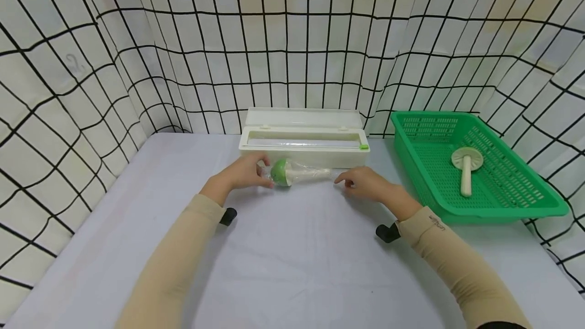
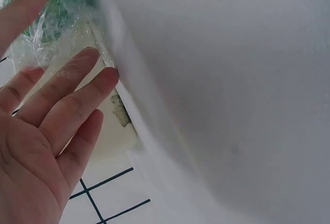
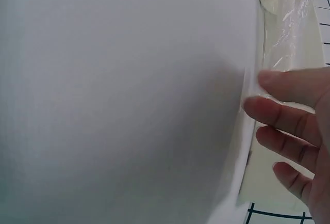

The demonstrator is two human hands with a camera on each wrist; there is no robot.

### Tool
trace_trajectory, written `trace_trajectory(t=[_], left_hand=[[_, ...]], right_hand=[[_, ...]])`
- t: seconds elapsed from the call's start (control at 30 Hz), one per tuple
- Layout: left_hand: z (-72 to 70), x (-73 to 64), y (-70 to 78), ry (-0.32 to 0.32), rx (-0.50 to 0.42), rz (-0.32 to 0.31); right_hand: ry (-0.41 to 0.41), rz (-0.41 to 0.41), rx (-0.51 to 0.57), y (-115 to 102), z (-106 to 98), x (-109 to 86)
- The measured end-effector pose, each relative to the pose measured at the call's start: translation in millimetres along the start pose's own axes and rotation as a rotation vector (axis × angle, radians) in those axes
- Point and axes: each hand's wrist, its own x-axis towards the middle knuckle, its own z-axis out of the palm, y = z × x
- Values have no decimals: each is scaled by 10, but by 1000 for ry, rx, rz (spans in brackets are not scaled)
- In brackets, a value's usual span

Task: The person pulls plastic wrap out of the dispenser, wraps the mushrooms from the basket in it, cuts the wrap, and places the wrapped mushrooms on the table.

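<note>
A tool with a rounded green head and a pale handle (image 1: 303, 172), wrapped in clear cling film (image 3: 289, 38), lies on its side on the table, head to the left. Beside the green head (image 1: 280, 172), my left hand (image 1: 244, 170) has its thumb and fingers spread apart at the film's loose end; its fingers (image 2: 67, 82) look straight and relaxed. At the handle end is my right hand (image 1: 365, 185), fingers loosely bent, a gap between thumb and index finger (image 3: 263, 109). Whether the right fingertips touch the film I cannot tell.
Behind the wrapped tool stands a white cling film dispenser (image 1: 303, 158), its lid (image 1: 303, 117) raised and a green slider (image 1: 363, 146) at its right. A green basket (image 1: 420, 182) on the right holds a pale disc-headed tool (image 1: 466, 174). Black wire mesh (image 1: 285, 52) encloses the table.
</note>
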Motion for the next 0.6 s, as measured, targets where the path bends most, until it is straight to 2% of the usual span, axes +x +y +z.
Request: trace_trajectory(t=[0.13, 0.27, 0.37, 0.43, 0.6], left_hand=[[26, -15, -12, 12, 8, 16], [56, -1, -17, 6, 40, 38], [71, 10, -15, 14, 60, 44], [70, 14, -9, 26, 65, 48], [55, 31, -6, 51, 63, 59]], right_hand=[[18, 55, 45, -16, 8, -9], [133, 79, -13, -18, 5, -20], [240, 50, -65, -34, 1, 19], [283, 11, -101, -62, -3, 64], [296, -64, -238, -149, 1, 180]])
